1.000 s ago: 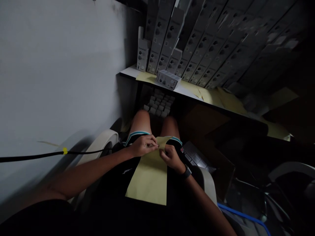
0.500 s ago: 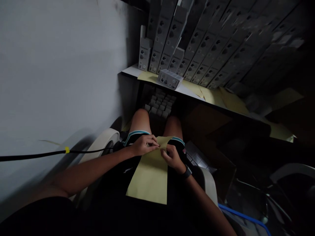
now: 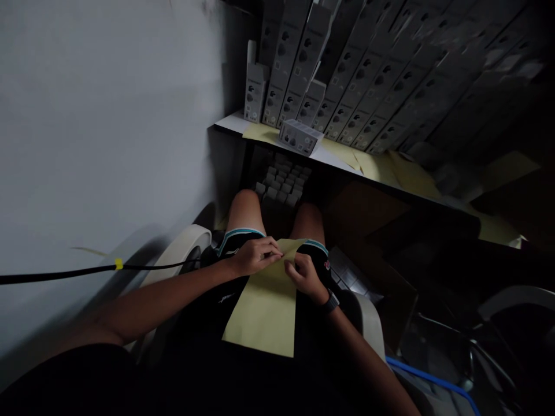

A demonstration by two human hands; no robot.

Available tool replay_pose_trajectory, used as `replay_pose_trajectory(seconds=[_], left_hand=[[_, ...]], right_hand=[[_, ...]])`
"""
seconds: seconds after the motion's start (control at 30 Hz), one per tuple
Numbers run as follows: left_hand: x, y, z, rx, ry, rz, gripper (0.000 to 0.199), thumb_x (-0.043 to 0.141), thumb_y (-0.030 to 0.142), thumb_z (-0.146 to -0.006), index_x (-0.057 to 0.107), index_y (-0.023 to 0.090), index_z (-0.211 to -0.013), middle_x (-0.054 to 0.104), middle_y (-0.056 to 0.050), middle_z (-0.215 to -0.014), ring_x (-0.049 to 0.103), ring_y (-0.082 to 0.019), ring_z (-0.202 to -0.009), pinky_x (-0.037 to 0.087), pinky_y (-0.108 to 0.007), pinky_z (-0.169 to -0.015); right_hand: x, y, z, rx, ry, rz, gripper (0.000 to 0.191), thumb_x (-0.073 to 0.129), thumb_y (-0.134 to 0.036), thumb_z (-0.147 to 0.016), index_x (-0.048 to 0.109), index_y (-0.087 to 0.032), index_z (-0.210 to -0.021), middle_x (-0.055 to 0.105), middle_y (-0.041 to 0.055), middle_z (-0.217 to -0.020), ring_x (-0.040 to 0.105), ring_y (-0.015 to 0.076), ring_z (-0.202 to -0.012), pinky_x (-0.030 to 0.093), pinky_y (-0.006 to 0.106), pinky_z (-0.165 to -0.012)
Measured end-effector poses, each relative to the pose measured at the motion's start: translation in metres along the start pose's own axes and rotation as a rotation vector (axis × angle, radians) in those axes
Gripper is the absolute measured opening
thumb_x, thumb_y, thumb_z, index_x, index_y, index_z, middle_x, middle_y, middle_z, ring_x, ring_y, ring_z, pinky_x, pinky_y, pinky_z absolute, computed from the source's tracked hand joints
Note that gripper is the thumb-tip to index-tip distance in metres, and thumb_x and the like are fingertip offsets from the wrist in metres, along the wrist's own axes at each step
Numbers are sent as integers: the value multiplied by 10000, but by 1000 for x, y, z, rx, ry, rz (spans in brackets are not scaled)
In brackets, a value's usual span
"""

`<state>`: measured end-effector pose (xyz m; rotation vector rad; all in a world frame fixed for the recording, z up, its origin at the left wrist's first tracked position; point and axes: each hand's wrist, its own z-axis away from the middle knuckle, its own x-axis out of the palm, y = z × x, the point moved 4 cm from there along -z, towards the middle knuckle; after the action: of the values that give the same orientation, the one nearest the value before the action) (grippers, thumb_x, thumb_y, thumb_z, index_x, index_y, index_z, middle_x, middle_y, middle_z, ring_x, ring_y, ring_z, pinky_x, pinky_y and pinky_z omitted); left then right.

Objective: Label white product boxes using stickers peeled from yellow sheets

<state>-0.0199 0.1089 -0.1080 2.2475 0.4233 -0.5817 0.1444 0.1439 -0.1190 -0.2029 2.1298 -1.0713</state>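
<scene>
Foremost, a sheet of pale yellow paper (image 3: 264, 312) lies across the lap of a seated person, its lower part resting on black shorts (image 3: 197, 323) with teal trim; the thighs appear to serve as the support, so the sheet needs no worktop here. The left hand (image 3: 255, 258) is clenched in a pinch on the sheet's upper edge, apparently to keep that edge raised and steady. The right hand (image 3: 306, 278), with a black wristwatch (image 3: 330, 301) on its wrist, curls against the sheet just beside the left; whether its grip is closed on the paper or merely touching cannot be told. A curved pale chair arm (image 3: 180, 252) stands beside the left forearm, and a black cable (image 3: 78, 270) with a yellow tag (image 3: 118, 264) runs across toward a white wall (image 3: 108, 144). Beyond the knees (image 3: 245, 208), rows of small pale blocks (image 3: 281, 185) sit in the shadow below a white shelf (image 3: 229, 122). On that shelf, loose yellow sheets (image 3: 260, 133) lie flat, with one small printed box (image 3: 300, 137) resting on its side on top of them. Behind it, many tall grey-white product boxes (image 3: 347, 86) stand packed in leaning rows; their contents are hidden, though each face is printed with small dark pictures.
</scene>
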Motion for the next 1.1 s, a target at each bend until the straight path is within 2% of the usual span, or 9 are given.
replay_pose_trajectory(seconds=[0.2,0.27,0.37,0.47,0.53,0.6,0.7,0.93,1.1], left_hand=[[0,4,-1,-77,53,58,162,611,270,-908,718,149,-904,658,-41,-855,629,-75,-786,492,-180,-724],[-3,6,-1,-90,116,21,162,635,289,-889,694,160,-967,646,-44,-889,625,-93,-834,505,-205,-773],[-11,3,1,-143,282,-62,429,722,360,-805,588,166,-1163,609,-89,-1092,589,-176,-1080,494,-329,-988],[-15,-12,2,-320,383,112,776,781,429,-721,410,176,-1354,486,-147,-1354,498,-242,-1286,443,-414,-1092],[-12,-23,1,-484,373,378,919,778,437,-714,272,200,-1443,471,-163,-1391,558,-237,-1232,516,-381,-987],[-8,-26,-1,-589,320,620,957,764,418,-728,200,210,-1473,563,-153,-1294,647,-200,-1055,561,-312,-834],[-6,-19,-4,-585,260,725,841,746,353,-759,286,179,-1440,658,-106,-1100,667,-132,-849,550,-232,-740],[-5,-22,0,-490,239,475,606,722,311,-789,454,169,-1313,638,-85,-1095,659,-136,-926,553,-222,-760],[-21,-8,0,-308,355,-157,289,747,294,-775,663,179,-1026,551,-99,-1228,515,-216,-1233,447,-374,-1049]], right_hand=[[-6,-7,-1,-34,42,-54,264,470,-254,-911,534,-147,-678,522,15,-648,446,107,-593,342,243,-588],[-9,-4,0,-24,71,-86,306,472,-291,-920,533,-150,-655,499,11,-614,431,107,-570,331,243,-565],[-13,3,2,9,118,-139,389,494,-347,-920,503,-155,-582,457,5,-550,401,104,-526,307,239,-525],[-14,12,4,50,151,-193,412,523,-395,-908,551,-153,-577,520,20,-549,446,115,-519,331,236,-510],[-13,16,5,76,159,-222,421,537,-423,-903,585,-150,-586,547,26,-553,464,120,-512,345,234,-501],[-13,17,6,97,164,-240,442,558,-457,-889,586,-148,-574,531,22,-534,453,118,-498,346,232,-491],[-14,18,6,124,181,-252,472,570,-530,-872,601,-148,-596,554,33,-558,482,133,-527,392,241,-515],[-15,24,8,175,169,-233,455,575,-560,-884,677,-140,-743,660,78,-710,546,159,-597,443,254,-545],[-9,20,5,188,127,-216,470,547,-539,-920,632,-136,-692,592,51,-658,483,127,-575,402,236,-540]])
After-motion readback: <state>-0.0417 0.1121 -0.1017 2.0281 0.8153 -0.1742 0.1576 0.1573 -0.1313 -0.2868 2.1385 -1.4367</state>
